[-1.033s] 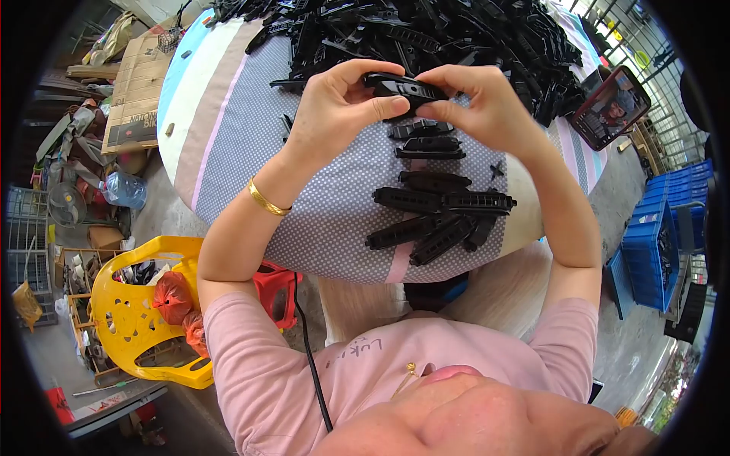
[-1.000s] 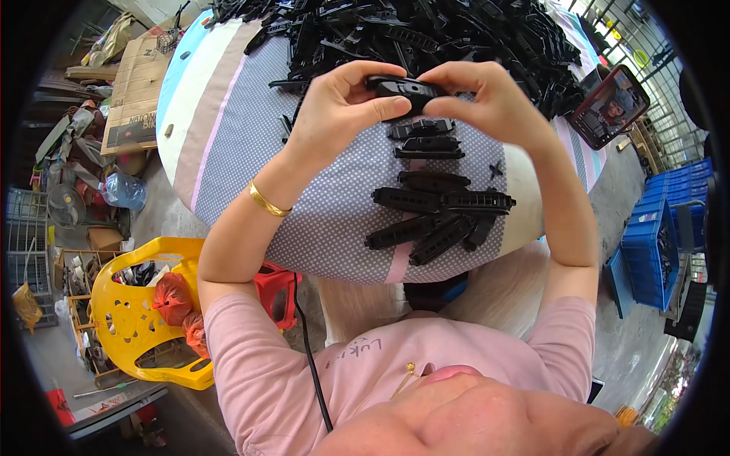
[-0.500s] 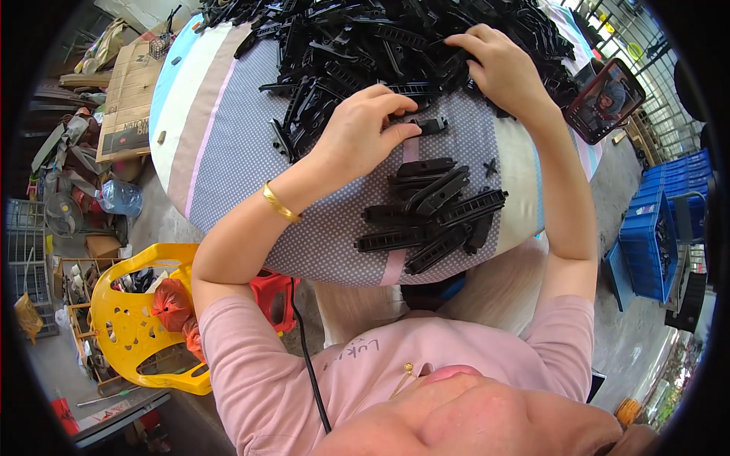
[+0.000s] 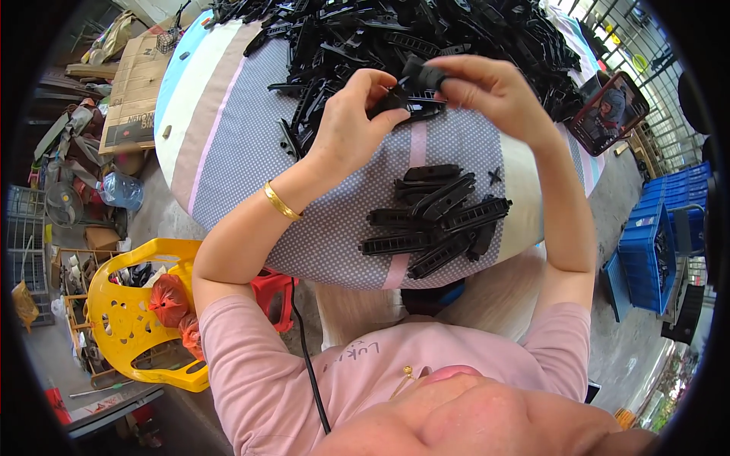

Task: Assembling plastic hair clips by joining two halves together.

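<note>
Above the near edge of a large heap of black plastic parts (image 4: 334,47), my two hands are close together. My left hand (image 4: 344,131), with a gold bangle at the wrist, pinches a black plastic part (image 4: 391,99) between thumb and fingers. Facing it, my right hand (image 4: 500,97) grips another short black plastic part (image 4: 427,77), slightly blurred. The two parts appear to meet or overlap; I cannot tell whether they are joined. Nearer to me lies a small stack of long, ribbed black pieces (image 4: 437,216), with a small black cross-shaped piece (image 4: 495,175) beside it.
A dotted, striped cloth (image 4: 251,144) covers the round table. At the right edge of the heap leans a phone (image 4: 610,114). A yellow plastic chair (image 4: 125,323) and red bags (image 4: 169,300) are at lower left. Blue crates (image 4: 646,247) stand on the right; a black cable (image 4: 306,357) hangs before me.
My right hand has come from the heap toward my left hand, bringing a black part. My left hand has lifted the black part that lay on the cloth by its fingers.
</note>
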`<control>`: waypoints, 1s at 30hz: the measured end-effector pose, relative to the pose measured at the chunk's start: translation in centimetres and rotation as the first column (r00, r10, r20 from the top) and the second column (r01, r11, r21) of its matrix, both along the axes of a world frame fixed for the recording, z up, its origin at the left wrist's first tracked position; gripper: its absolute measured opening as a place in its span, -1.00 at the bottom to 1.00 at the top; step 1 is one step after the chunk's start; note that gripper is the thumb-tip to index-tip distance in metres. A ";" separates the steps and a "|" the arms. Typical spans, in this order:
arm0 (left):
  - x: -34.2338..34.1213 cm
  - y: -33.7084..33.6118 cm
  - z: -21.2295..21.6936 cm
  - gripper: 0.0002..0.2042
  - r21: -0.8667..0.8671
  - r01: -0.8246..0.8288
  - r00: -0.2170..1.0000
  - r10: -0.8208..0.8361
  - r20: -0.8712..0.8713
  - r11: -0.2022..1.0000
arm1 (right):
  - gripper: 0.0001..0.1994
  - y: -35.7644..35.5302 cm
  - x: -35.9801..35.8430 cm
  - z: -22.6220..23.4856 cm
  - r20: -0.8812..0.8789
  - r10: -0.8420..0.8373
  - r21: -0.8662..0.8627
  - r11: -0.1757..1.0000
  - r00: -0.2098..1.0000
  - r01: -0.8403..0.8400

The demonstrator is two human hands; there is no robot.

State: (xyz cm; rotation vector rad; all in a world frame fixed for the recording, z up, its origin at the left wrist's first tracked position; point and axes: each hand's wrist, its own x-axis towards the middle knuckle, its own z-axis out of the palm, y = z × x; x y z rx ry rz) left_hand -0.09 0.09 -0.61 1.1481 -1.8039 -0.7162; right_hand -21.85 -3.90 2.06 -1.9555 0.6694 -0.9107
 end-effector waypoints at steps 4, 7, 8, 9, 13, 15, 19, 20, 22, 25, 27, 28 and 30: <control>-0.2 0.0 0.6 -0.56 0.192 0.054 0.979 -0.015 -0.201 0.980 | -0.70 1.5 2.1 -1.0 -0.002 -0.022 0.112 0.993 1.000 0.022; -0.1 0.1 0.1 -0.54 0.137 0.111 0.973 -0.079 -0.217 0.984 | -0.70 1.2 2.8 -1.7 0.006 -0.053 0.083 0.995 0.999 0.052; -0.2 0.4 0.6 -0.55 0.258 0.186 0.909 -0.066 -0.412 0.948 | -0.71 1.1 2.8 -1.7 0.017 -0.054 0.072 0.996 0.998 0.053; 0.3 0.0 0.5 -0.55 0.318 0.271 0.828 -0.052 -0.559 0.908 | -0.71 1.0 2.7 -1.6 0.012 -0.071 0.072 0.995 0.997 0.070; 1.1 -0.3 1.0 -0.54 0.317 0.366 0.762 -0.086 -0.641 0.875 | -0.72 1.3 2.5 -1.0 0.040 -0.054 0.118 0.992 0.998 0.049; 1.3 -0.3 1.1 -0.46 0.367 0.338 0.860 -0.126 -0.494 0.867 | -0.72 1.3 2.7 -1.4 0.083 0.013 0.101 0.995 0.996 -0.021; 0.9 -0.2 1.8 -0.39 0.364 0.285 0.921 -0.148 -0.360 0.887 | -0.73 1.6 3.0 -1.9 -0.004 0.037 -0.062 0.997 0.999 -0.037; 0.7 0.0 1.8 -0.42 0.267 0.211 0.956 -0.142 -0.256 0.940 | -0.73 1.7 3.1 -1.9 -0.005 0.034 -0.063 0.997 0.999 -0.034; 0.7 -0.1 1.6 -0.43 0.206 0.143 0.974 -0.101 -0.200 0.968 | -0.73 1.8 3.3 -1.8 0.056 0.014 0.043 0.999 0.998 -0.017; 0.9 0.1 1.6 -0.55 0.134 0.011 0.984 0.012 -0.175 0.991 | -0.73 2.1 3.6 -1.4 0.032 -0.055 0.122 0.991 0.998 0.051; 0.7 0.1 1.8 -0.63 0.144 0.008 0.989 0.014 -0.148 0.990 | -0.74 2.3 3.6 -1.6 0.010 -0.071 0.034 0.997 0.997 0.070; 0.5 0.2 1.9 -0.68 0.136 0.012 0.982 0.014 -0.187 0.991 | -0.74 2.3 3.6 -1.8 0.003 -0.122 -0.010 0.992 0.992 0.122; 0.5 0.2 1.7 -0.66 0.133 0.014 0.976 0.015 -0.217 0.991 | -0.74 2.5 3.6 -1.5 -0.017 -0.196 -0.089 0.977 0.980 0.194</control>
